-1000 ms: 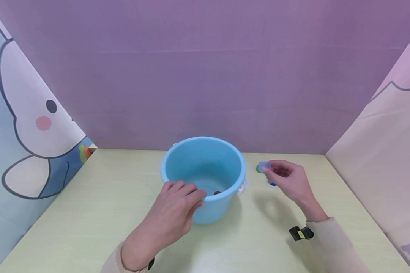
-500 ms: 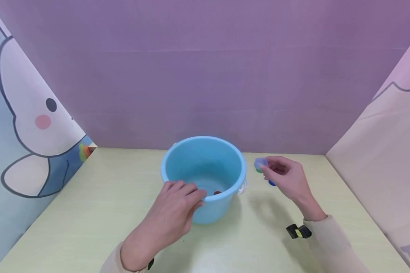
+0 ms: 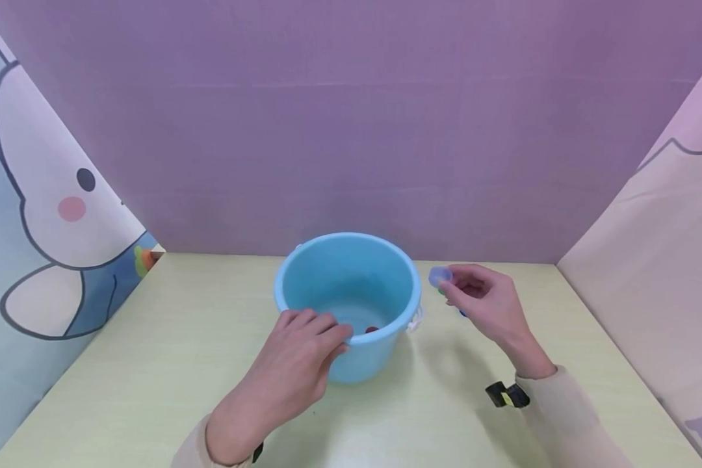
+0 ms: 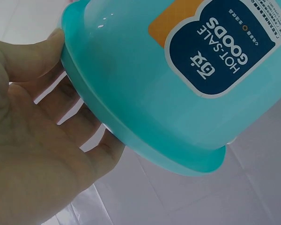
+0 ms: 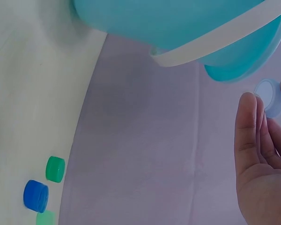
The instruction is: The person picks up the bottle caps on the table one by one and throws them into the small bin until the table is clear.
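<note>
A light blue bucket [image 3: 351, 279] stands upright on the table, with a small dark red piece [image 3: 372, 329] at its bottom. My left hand [image 3: 295, 364] grips the near rim, fingers over the edge and thumb outside; the left wrist view shows a label [image 4: 220, 47] on the bucket's wall. To the right of the bucket, my right hand [image 3: 488, 302] pinches a pale translucent blue bottle cap [image 5: 270, 97] above the table. Below that hand lie a green bottle cap [image 5: 55, 169], a dark blue bottle cap [image 5: 36, 196] and a pale green one [image 5: 45, 218], partly cut off.
The bucket's white handle [image 5: 220, 35] hangs on its right side. A purple cloth wall [image 3: 351, 130] rises behind the pale table [image 3: 210, 305], and printed cloth panels [image 3: 673, 260] flank it on both sides.
My right hand has moved slightly left and up toward the bucket with the pale blue bottle cap. The left hand and the bucket have stayed in place.
</note>
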A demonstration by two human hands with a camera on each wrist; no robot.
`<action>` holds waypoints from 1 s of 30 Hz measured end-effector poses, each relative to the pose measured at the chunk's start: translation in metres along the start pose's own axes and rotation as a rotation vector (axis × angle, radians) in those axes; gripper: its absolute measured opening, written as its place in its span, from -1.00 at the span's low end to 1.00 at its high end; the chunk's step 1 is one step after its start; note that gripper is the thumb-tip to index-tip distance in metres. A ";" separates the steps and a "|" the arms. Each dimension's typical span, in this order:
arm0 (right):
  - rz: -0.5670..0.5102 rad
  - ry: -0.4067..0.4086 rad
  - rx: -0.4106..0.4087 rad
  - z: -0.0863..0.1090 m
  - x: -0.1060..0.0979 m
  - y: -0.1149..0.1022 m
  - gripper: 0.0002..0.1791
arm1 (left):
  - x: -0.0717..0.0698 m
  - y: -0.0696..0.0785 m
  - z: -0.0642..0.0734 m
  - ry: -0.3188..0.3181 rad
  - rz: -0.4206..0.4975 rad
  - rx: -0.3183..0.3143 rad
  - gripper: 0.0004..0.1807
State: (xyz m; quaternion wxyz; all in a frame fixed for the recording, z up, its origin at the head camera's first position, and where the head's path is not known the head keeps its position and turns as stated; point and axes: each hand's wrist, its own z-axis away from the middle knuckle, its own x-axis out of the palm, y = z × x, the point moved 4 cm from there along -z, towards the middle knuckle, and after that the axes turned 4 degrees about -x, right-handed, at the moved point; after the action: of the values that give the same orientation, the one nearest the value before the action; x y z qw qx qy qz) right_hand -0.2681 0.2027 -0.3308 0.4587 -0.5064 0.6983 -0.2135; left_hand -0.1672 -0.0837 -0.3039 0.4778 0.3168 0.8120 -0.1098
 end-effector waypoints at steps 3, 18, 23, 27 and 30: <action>-0.012 0.005 -0.006 -0.001 0.001 -0.003 -0.67 | 0.000 0.000 0.000 0.008 -0.001 0.007 -0.75; -0.086 0.019 -0.054 -0.006 0.006 -0.023 -0.67 | 0.000 0.000 0.001 0.011 -0.005 0.011 -0.73; -0.112 0.021 -0.060 -0.008 0.011 -0.030 -0.66 | 0.000 0.000 0.000 0.009 -0.006 0.010 -0.73; -0.102 0.025 -0.054 -0.008 0.014 -0.034 -0.65 | 0.000 0.000 0.000 0.009 -0.005 0.010 -0.73; -0.093 0.029 -0.050 -0.009 0.016 -0.037 -0.65 | 0.000 0.000 0.001 0.009 -0.005 0.009 -0.73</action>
State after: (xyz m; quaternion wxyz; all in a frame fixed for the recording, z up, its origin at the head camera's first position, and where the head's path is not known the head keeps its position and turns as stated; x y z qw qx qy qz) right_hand -0.2579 0.1722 -0.3055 0.4250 -0.5464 0.6859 -0.2244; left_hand -0.1668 -0.0840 -0.3043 0.4724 0.3176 0.8143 -0.1134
